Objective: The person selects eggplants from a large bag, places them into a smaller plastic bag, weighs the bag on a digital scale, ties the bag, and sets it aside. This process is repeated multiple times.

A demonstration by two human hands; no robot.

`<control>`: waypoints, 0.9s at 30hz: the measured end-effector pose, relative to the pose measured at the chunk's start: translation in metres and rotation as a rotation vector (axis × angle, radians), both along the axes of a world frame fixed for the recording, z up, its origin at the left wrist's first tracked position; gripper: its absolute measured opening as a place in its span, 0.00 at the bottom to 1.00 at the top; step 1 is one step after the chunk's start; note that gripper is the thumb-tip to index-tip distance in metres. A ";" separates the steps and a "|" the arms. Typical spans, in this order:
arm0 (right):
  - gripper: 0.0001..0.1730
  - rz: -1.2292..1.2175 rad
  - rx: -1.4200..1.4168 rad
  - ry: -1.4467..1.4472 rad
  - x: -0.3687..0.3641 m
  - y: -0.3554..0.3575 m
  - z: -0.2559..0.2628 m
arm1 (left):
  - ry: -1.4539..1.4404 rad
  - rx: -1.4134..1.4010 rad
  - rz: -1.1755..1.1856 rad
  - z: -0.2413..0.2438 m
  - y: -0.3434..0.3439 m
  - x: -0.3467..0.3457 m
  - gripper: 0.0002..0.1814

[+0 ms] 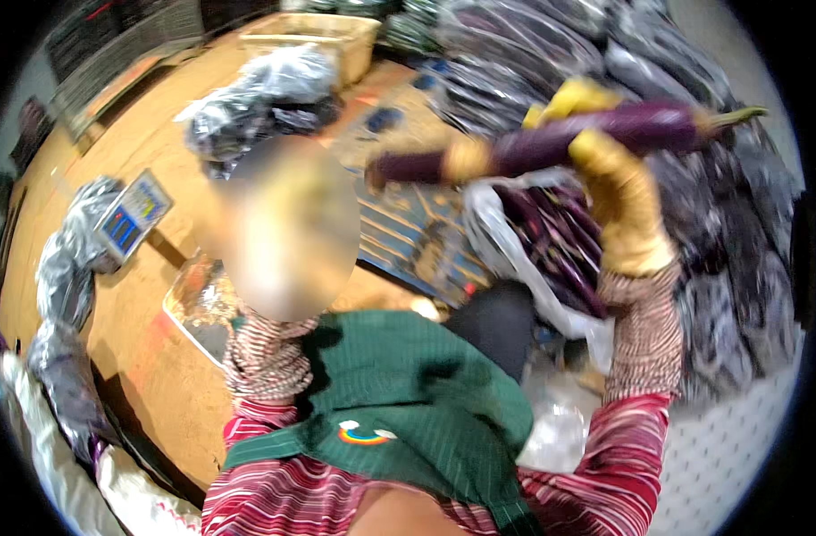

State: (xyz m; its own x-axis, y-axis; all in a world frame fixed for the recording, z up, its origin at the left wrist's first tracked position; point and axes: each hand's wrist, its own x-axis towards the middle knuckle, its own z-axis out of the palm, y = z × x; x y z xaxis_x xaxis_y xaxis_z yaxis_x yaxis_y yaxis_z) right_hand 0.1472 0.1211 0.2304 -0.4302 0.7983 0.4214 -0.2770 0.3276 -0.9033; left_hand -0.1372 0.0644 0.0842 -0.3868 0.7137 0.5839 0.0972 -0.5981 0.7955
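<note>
A long purple eggplant (pixel 535 144) with a green stem is gripped in my right hand (pixel 619 194), which wears a yellow glove. The eggplant is held nearly level, stem end to the right, and has a pale tan patch towards its other end. Below it, an open plastic bag (pixel 481 214) holds several more eggplants (pixel 548 234). My left hand (pixel 284 234) is covered by a blurred oval, so its fingers and anything in them are hidden. Its patterned cuff shows below the blur, in front of my green apron (pixel 408 375).
Dark bagged bundles (pixel 736 221) are piled along the right. A digital scale display (pixel 133 214) stands at left beside the scale's tray (pixel 200 308). Plastic-wrapped bundles (pixel 260 100) lie ahead near a yellow crate (pixel 314 30). A blue slatted panel (pixel 394 224) lies between.
</note>
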 end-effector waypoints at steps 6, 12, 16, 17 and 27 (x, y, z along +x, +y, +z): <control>0.15 0.209 -0.515 -0.498 -0.122 0.062 -0.144 | -0.312 -0.141 0.111 -0.046 0.020 -0.061 0.12; 0.14 0.075 -0.074 -0.185 -0.242 0.259 -0.102 | -0.169 -0.308 0.196 -0.066 0.043 -0.076 0.09; 0.21 -0.116 -0.022 -0.201 -0.217 0.377 0.016 | -0.009 -0.391 0.114 -0.076 0.082 -0.075 0.08; 0.22 0.109 -0.092 -0.215 -0.210 0.367 0.014 | 0.017 -0.420 0.090 -0.075 0.090 -0.075 0.08; 0.17 0.080 -0.680 -0.152 0.112 -0.011 -0.206 | 0.015 -0.530 -0.120 -0.102 0.137 0.014 0.17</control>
